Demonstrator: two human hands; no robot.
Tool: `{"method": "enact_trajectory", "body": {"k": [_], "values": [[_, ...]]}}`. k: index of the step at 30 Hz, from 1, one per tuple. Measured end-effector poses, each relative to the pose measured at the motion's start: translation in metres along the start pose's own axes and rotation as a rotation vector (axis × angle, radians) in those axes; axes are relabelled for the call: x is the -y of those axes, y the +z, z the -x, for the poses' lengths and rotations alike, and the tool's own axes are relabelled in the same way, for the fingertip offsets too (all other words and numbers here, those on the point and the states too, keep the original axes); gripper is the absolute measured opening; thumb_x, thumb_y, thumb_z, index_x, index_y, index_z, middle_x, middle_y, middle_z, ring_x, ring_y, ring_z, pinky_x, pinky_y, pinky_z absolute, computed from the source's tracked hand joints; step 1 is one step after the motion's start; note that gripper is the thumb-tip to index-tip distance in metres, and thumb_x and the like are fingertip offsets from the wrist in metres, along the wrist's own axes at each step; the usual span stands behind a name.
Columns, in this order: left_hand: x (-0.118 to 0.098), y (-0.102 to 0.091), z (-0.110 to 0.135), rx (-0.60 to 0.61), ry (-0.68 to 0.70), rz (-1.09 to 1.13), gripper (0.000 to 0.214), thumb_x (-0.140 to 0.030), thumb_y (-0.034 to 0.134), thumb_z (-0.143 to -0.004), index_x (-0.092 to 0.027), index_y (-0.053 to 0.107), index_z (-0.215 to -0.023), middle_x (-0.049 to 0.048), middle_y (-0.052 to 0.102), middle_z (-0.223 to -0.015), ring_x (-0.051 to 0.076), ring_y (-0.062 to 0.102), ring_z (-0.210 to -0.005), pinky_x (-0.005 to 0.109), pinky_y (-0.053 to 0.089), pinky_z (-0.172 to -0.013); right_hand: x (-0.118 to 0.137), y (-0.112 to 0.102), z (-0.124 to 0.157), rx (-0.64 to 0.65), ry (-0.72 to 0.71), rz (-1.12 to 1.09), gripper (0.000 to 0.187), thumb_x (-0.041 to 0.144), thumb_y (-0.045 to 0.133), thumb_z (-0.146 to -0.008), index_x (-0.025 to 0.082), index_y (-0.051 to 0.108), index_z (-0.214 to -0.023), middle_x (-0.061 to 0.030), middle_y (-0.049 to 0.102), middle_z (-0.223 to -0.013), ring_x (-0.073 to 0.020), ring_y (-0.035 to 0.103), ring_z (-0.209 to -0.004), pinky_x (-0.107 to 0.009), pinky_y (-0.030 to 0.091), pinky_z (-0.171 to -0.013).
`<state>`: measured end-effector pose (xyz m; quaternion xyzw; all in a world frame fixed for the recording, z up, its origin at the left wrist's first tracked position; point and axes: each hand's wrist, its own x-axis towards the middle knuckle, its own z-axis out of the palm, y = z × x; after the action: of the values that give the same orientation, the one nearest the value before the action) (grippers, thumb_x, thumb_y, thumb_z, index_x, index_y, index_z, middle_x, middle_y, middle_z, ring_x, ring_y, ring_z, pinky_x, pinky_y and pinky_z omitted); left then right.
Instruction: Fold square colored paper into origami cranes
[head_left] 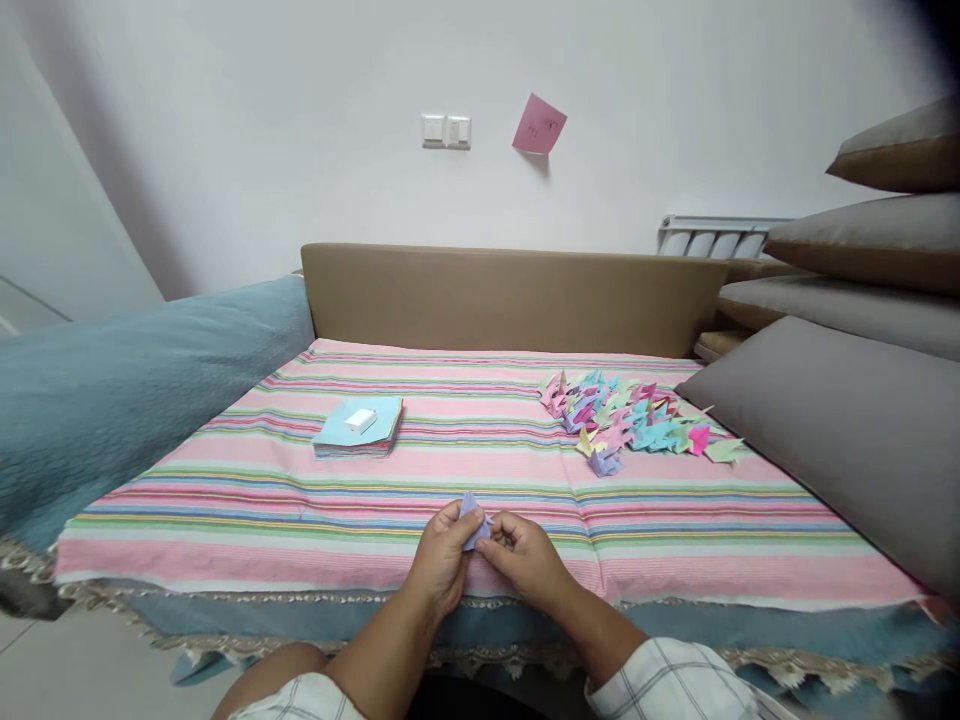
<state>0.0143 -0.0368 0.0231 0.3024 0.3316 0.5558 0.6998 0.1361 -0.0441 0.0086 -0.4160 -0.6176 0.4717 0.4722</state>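
Note:
Between my hands, just above the near edge of the striped cloth [480, 470], is a small piece of folded lavender paper [470, 503] with a pointed top. My left hand [445, 553] is closed on it, the thumb lying across its face. My right hand [523, 556] pinches its right side between thumb and fingers. Part of the paper is hidden behind the fingers. Farther off to the left sits a stack of square coloured paper [379, 425], light blue on top, with a small white block [361, 420] resting on it.
A pile of folded paper pieces [637, 415] in many colours lies at the right. Grey cushions [840, 430] are stacked along the right side. A blue-covered armrest [172, 370] is at left, a brown backrest [510, 300] behind. A pink note [539, 126] hangs on the wall beside switches [446, 131].

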Motion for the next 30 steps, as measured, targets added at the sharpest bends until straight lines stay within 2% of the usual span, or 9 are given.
{"method": "enact_trajectory", "body": {"k": [2, 5, 9, 13, 19, 30], "values": [[-0.002, -0.001, 0.000, 0.008, -0.025, -0.015, 0.035, -0.031, 0.084, -0.053, -0.013, 0.057, -0.067, -0.0033, 0.058, -0.058, 0.005, 0.053, -0.053, 0.015, 0.042, -0.052, 0.000, -0.001, 0.000, -0.004, 0.018, -0.034, 0.025, 0.041, 0.066, -0.070, 0.019, 0.055, -0.067, 0.0034, 0.056, -0.060, -0.0107, 0.049, -0.056, -0.024, 0.039, -0.057], [-0.006, -0.003, -0.001, 0.050, -0.074, -0.029, 0.038, -0.030, 0.083, -0.056, -0.014, 0.058, -0.081, -0.0015, 0.063, -0.069, 0.005, 0.056, -0.055, 0.014, 0.045, -0.052, 0.000, -0.005, -0.002, -0.029, 0.069, -0.143, 0.033, 0.048, 0.067, -0.068, 0.019, 0.052, -0.068, 0.0048, 0.054, -0.055, -0.0094, 0.046, -0.050, -0.023, 0.036, -0.051], [-0.011, -0.004, -0.002, 0.040, -0.056, -0.009, 0.055, -0.021, 0.085, -0.051, -0.017, 0.054, -0.096, -0.0022, 0.064, -0.072, 0.007, 0.061, -0.058, 0.016, 0.051, -0.056, 0.001, -0.009, -0.005, -0.082, 0.139, -0.264, 0.043, 0.055, 0.072, -0.060, 0.019, 0.049, -0.068, 0.0061, 0.052, -0.053, -0.0080, 0.045, -0.047, -0.022, 0.037, -0.049], [-0.010, -0.004, -0.003, 0.002, -0.019, -0.013, 0.056, -0.022, 0.087, -0.048, -0.016, 0.053, -0.092, -0.0025, 0.064, -0.067, 0.006, 0.060, -0.055, 0.015, 0.052, -0.055, 0.000, -0.010, -0.007, -0.111, 0.164, -0.301, 0.046, 0.056, 0.074, -0.056, 0.019, 0.050, -0.067, 0.0062, 0.052, -0.052, -0.0075, 0.046, -0.046, -0.021, 0.037, -0.048], [-0.008, -0.001, -0.003, -0.048, 0.033, -0.018, 0.051, -0.024, 0.088, -0.044, -0.015, 0.051, -0.079, -0.0058, 0.060, -0.059, 0.004, 0.057, -0.049, 0.013, 0.050, -0.051, -0.002, -0.010, -0.007, -0.104, 0.159, -0.281, 0.046, 0.057, 0.073, -0.057, 0.019, 0.051, -0.068, 0.0058, 0.053, -0.051, -0.0076, 0.046, -0.045, -0.021, 0.037, -0.046], [-0.006, -0.003, -0.002, -0.056, 0.017, 0.004, 0.049, -0.021, 0.088, -0.045, -0.015, 0.053, -0.079, -0.0052, 0.059, -0.065, 0.005, 0.059, -0.056, 0.015, 0.053, -0.055, -0.005, -0.010, -0.008, -0.119, 0.118, -0.262, 0.044, 0.056, 0.072, -0.059, 0.019, 0.052, -0.070, 0.0057, 0.052, -0.053, -0.0083, 0.046, -0.047, -0.022, 0.036, -0.049]]}}
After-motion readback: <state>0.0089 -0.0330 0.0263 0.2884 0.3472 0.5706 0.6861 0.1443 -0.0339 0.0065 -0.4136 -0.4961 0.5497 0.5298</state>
